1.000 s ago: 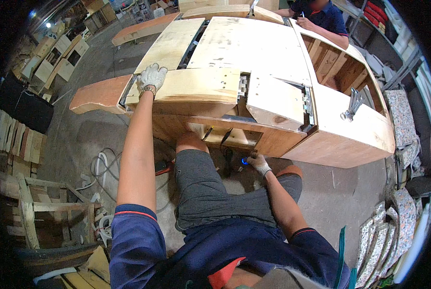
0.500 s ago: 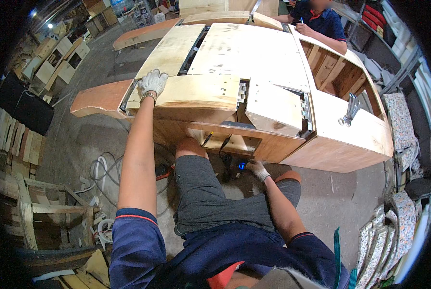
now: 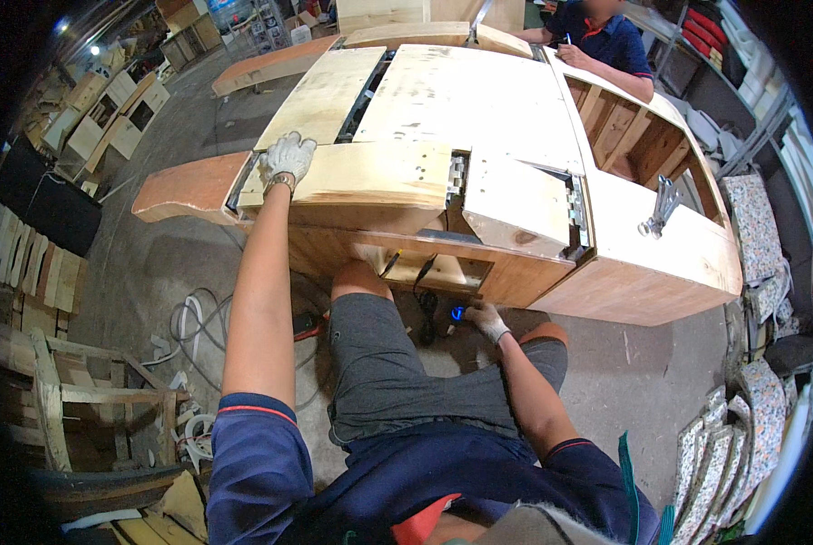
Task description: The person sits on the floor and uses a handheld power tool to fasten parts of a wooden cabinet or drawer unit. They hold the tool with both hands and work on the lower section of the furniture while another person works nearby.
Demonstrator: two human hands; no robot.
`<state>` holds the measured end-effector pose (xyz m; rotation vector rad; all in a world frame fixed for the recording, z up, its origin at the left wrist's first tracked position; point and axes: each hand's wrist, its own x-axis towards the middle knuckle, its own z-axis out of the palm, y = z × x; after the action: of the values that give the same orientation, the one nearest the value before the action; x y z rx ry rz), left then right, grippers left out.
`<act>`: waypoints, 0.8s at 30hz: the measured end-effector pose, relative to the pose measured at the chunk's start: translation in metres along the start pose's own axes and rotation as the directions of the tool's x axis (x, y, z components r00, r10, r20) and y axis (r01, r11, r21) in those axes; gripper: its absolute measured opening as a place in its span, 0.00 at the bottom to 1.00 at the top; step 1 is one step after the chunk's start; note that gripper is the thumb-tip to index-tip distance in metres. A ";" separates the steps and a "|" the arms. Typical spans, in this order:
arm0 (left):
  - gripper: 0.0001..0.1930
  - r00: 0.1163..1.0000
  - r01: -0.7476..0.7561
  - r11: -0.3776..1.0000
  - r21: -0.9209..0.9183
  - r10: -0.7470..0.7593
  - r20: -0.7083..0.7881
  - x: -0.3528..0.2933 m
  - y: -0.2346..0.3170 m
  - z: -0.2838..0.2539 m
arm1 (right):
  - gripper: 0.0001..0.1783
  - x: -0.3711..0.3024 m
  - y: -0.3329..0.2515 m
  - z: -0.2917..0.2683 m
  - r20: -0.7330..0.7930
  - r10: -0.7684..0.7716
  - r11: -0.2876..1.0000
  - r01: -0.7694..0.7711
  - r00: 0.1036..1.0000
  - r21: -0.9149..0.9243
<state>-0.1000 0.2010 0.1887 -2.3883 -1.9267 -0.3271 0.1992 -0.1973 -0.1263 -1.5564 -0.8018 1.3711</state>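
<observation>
My left hand [image 3: 288, 158], in a pale work glove, lies on the left end of a curved plywood panel [image 3: 370, 174], fingers stretched out over its surface. The panel is part of a large wooden furniture frame [image 3: 479, 100] with metal hinges [image 3: 458, 177] between its sections. Low in front of the frame, my gloved right hand [image 3: 488, 323] is closed at the fingertips on a small dark device with a glowing blue ring [image 3: 458, 313]. Its outline is lost against the shadow. A black cable [image 3: 426, 295] hangs from the frame's front opening beside it.
Several wrenches [image 3: 663, 207] lie on the frame's right section, by an open compartment [image 3: 629, 136]. A co-worker [image 3: 606, 45] leans at the far right, holding a pen. Cables [image 3: 208, 313] and a red-and-black tool [image 3: 308, 325] lie on the floor. Foam pieces [image 3: 711, 454] are stacked at the right.
Almost nothing differs. The right hand and the blue-lit ring have shifted very slightly; the left hand rests in the same place.
</observation>
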 end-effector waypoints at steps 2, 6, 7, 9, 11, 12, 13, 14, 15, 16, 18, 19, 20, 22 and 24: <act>0.27 1.000 0.008 1.000 0.004 -0.008 -0.005 0.002 0.000 0.001 | 0.13 0.003 0.004 -0.002 0.003 -0.009 1.000 0.009 1.000 -0.026; 0.27 0.999 0.014 1.000 -0.016 -0.014 -0.040 -0.002 -0.007 0.003 | 0.14 0.006 0.005 0.001 0.006 -0.004 0.996 0.005 1.000 -0.084; 0.27 0.999 0.021 1.000 -0.009 -0.022 -0.029 -0.003 -0.009 0.002 | 0.14 0.007 0.005 0.003 0.015 -0.006 0.997 0.007 1.000 -0.071; 0.27 1.000 0.017 1.000 -0.006 -0.017 -0.008 -0.002 -0.001 -0.002 | 0.14 0.012 0.015 -0.004 0.009 -0.011 0.999 0.011 1.000 -0.043; 0.27 1.000 0.024 1.000 0.003 -0.024 0.006 -0.004 0.005 -0.006 | 0.25 0.014 0.021 -0.009 -0.016 -0.018 0.982 0.014 1.000 -0.190; 0.27 0.999 0.029 1.000 0.010 -0.029 0.013 -0.006 0.006 -0.008 | 0.31 0.015 0.022 -0.010 -0.025 -0.022 0.965 0.015 0.999 -0.261; 0.26 1.000 0.020 1.000 0.008 -0.020 -0.016 -0.006 0.007 -0.007 | 0.33 0.016 0.023 -0.011 -0.020 -0.005 0.963 -0.001 1.000 -0.269; 0.26 0.999 0.015 1.000 0.009 -0.014 -0.046 -0.007 0.004 -0.007 | 0.34 0.017 0.022 -0.011 -0.012 0.011 0.961 -0.014 1.000 -0.277; 0.26 0.997 0.008 1.000 0.009 -0.007 -0.076 -0.007 0.003 -0.006 | 0.36 0.018 0.021 -0.010 -0.005 0.027 0.958 -0.027 1.000 -0.286; 0.25 0.997 0.005 1.000 0.005 -0.004 -0.075 -0.007 0.002 -0.005 | 0.29 0.017 0.022 -0.008 -0.040 -0.033 0.961 0.020 0.999 -0.276; 0.25 0.997 -0.010 1.000 -0.009 0.009 -0.074 -0.005 0.007 -0.005 | 0.16 0.014 0.023 -0.006 -0.121 -0.150 0.958 0.114 0.981 -0.262; 0.25 0.998 -0.011 1.000 -0.010 0.010 -0.062 -0.003 0.012 -0.004 | 0.16 0.011 0.023 -0.010 -0.114 -0.124 0.964 0.093 0.986 -0.251; 0.25 0.999 0.016 1.000 0.007 -0.016 -0.051 -0.008 0.001 -0.006 | 0.15 0.005 0.008 0.000 -0.074 -0.098 0.968 0.078 0.992 -0.238; 0.24 0.999 0.023 1.000 0.008 -0.023 -0.043 -0.008 -0.001 -0.005 | 0.15 -0.002 -0.004 0.004 -0.067 -0.088 0.977 0.073 0.994 -0.198; 0.24 0.999 0.010 1.000 -0.003 -0.010 -0.053 -0.006 0.002 -0.002 | 0.13 -0.008 -0.008 0.004 -0.101 -0.125 0.984 0.110 0.987 -0.142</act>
<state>-0.0996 0.1948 0.1893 -2.3473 -1.9177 -0.3892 0.1941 -0.2008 -0.1159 -1.6472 -0.9200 1.1559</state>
